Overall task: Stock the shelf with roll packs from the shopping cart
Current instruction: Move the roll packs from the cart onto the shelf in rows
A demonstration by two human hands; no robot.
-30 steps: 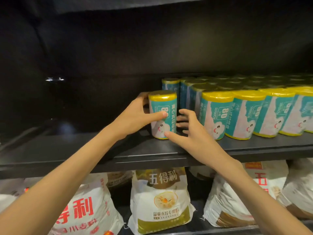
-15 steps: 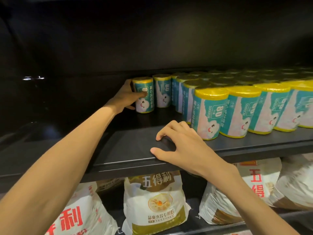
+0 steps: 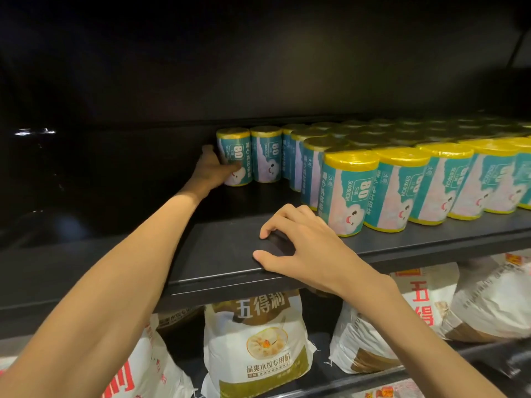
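Note:
A teal and white roll pack with a yellow top stands upright at the back left of the dark shelf. My left hand reaches deep in and wraps around its left side and front. Several more roll packs stand in rows to its right, filling the shelf's right half. My right hand rests on the shelf's front edge, fingers curled, holding nothing. The shopping cart is out of view.
The left part of the shelf is dark, with a faint glint at the far left. Below hang white flour bags with red and brown print. A dark board closes the space overhead.
My left hand has carried the roll pack from the shelf's front to the back row, beside the others. My right hand let go of it and dropped to the shelf edge.

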